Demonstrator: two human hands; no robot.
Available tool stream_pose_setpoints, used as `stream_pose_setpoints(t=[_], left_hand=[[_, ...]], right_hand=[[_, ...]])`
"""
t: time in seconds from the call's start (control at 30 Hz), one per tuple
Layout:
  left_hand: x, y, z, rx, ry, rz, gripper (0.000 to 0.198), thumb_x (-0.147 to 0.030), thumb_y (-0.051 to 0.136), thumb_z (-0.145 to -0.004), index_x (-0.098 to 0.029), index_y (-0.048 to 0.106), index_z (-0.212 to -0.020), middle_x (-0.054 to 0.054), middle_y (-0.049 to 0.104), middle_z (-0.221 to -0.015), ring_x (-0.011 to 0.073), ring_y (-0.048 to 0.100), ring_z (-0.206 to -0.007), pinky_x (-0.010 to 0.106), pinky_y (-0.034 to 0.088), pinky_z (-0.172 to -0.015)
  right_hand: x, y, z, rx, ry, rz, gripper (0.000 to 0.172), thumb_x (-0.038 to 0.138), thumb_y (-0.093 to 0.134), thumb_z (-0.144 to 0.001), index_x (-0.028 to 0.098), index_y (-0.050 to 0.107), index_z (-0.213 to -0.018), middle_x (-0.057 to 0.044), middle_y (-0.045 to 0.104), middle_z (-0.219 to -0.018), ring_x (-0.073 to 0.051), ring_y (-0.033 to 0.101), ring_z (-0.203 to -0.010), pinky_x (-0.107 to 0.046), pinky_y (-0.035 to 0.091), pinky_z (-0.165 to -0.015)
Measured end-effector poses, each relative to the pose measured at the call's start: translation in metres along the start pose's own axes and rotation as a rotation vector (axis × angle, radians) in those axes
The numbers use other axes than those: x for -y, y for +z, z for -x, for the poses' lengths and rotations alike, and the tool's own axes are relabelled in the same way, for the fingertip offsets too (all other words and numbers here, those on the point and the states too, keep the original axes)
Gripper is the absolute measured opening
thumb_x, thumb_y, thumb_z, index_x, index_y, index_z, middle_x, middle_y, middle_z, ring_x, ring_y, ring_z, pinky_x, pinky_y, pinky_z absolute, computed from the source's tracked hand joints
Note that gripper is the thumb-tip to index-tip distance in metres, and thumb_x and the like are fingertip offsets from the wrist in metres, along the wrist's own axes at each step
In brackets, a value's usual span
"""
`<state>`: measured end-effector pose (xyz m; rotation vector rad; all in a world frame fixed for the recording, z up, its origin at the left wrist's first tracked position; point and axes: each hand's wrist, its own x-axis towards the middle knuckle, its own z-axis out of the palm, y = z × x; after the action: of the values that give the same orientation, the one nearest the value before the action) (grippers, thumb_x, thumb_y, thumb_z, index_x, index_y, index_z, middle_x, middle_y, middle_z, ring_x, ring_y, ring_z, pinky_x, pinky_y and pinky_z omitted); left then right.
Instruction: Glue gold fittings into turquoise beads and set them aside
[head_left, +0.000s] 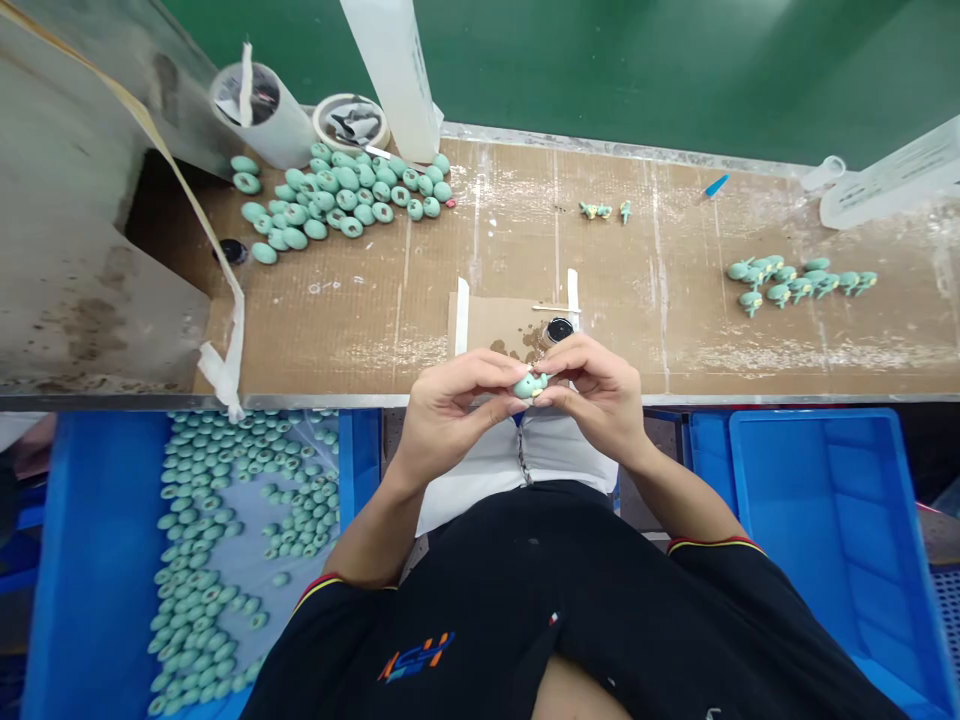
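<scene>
Close to the table's front edge, both hands meet at a small mint-green figurine with a yellow part on its underside. My left hand pinches its rounded left end between thumb and fingers. On the other side, my right hand grips the narrower right end, where the fingertips hide some of the detail. Just beyond the right hand stands a small open pot of black liquid. A cotton swab lies behind that pot on a stained cardboard piece held with white tape.
Several green egg-shaped pieces with holes cluster at the back left. Assembled green figurines stand at the right, small yellow-green parts at the back middle. Below, a blue bin holds many egg-shaped pieces; another blue bin sits right.
</scene>
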<state>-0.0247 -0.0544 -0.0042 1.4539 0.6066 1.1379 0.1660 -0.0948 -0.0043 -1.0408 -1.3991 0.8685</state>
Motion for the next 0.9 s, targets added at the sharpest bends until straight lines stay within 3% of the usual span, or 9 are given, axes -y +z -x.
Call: stream_pose_setpoints(t=[0.17,0.3,0.73,0.9], left_hand=[[-0.002,0.002,-0.001,0.021,0.077,-0.159,0.007,-0.027,0.087,-0.085,-0.023,0.082,-0.084,0.005,0.08,-0.084,0.0151,0.073,-0.072,0.026,0.06,-0.064],[0.0,0.008,0.0,0.02,0.162,-0.214,0.01,-0.026,0.085,-0.088,-0.023,0.08,-0.08,0.002,0.077,-0.077,0.0127,0.069,-0.065,0.025,0.056,-0.059],[0.019,0.003,0.004,0.013,0.202,-0.272,0.013,-0.022,0.078,-0.092,-0.023,0.077,-0.079,0.002,0.074,-0.074,0.0135,0.071,-0.067,0.025,0.057,-0.062],[0.019,0.006,0.001,-0.036,0.133,-0.286,0.016,-0.028,0.079,-0.092,-0.022,0.076,-0.077,0.002,0.074,-0.075,0.0145,0.07,-0.068,0.027,0.058,-0.064]], right_hand=[[0.005,-0.01,-0.004,0.093,0.051,0.052,0.026,0.045,0.087,-0.087,0.023,0.076,-0.081,0.0,0.071,-0.077,-0.014,0.065,-0.069,-0.029,0.056,-0.061],[0.009,-0.015,-0.005,0.136,0.067,0.047,0.03,0.042,0.088,-0.086,0.022,0.071,-0.072,0.002,0.068,-0.069,-0.012,0.061,-0.061,-0.028,0.052,-0.056],[-0.006,-0.006,0.004,0.099,0.174,0.02,0.032,0.046,0.086,-0.087,0.022,0.069,-0.076,0.0,0.066,-0.076,-0.015,0.066,-0.072,-0.029,0.058,-0.064],[-0.011,-0.004,0.0,0.11,0.236,-0.035,0.033,0.051,0.084,-0.087,0.021,0.071,-0.085,-0.001,0.065,-0.084,-0.014,0.067,-0.076,-0.028,0.062,-0.068]])
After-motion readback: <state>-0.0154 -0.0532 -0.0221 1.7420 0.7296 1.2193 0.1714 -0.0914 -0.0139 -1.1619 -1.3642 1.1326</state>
